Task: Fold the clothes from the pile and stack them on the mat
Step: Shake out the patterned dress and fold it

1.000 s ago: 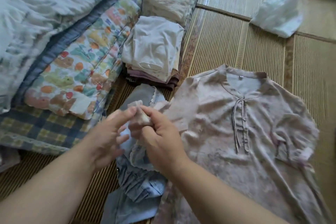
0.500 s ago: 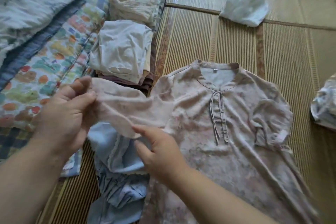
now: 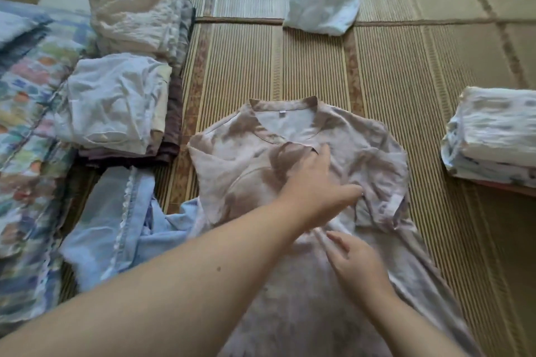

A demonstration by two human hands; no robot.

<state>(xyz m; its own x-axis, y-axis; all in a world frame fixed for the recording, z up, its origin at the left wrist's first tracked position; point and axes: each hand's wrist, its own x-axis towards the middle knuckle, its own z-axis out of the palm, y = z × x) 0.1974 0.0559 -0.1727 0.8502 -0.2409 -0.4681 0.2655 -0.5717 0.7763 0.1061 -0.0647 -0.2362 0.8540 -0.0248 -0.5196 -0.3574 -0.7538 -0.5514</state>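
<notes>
The fingers (image 3: 320, 158) of the left hand (image 3: 314, 185) lay stretched out flat on the chest of a pale pink-beige mottled blouse with a band collar (image 3: 362, 142). The thumb was spread wide, and the hand pressed down a sleeve that was folded in across the front. Nothing was pinched; the palm simply bore on the cloth. Just below it, the right hand (image 3: 359, 265) rested on the middle of the same blouse, its fingers (image 3: 338, 240) loosely straight and touching a raised crease of fabric, gripping nothing.

The blouse lay face up on the striped woven straw mat (image 3: 406, 66), collar pointing away from the person. Its other sleeve was bunched at the side and its lower part ran out of sight at the bottom. Tucked against its near left edge was a light blue garment with a lace-trimmed seam (image 3: 116, 226), rumpled and unfolded.

Beyond that stood a folded stack topped by a white cloth (image 3: 116, 98) (darker brownish layers showed beneath it). Behind it was a folded cream crinkled cloth (image 3: 136, 11). Both sat beside a colourful patterned quilt (image 3: 26, 95).

Farther up the mat, well apart from the blouse, lay a crumpled white cloth (image 3: 322, 0). Off to the right was a folded white stack with grey smudged print (image 3: 499, 136). Something pale lay in the far right corner, perhaps another garment, too blurred to tell.
</notes>
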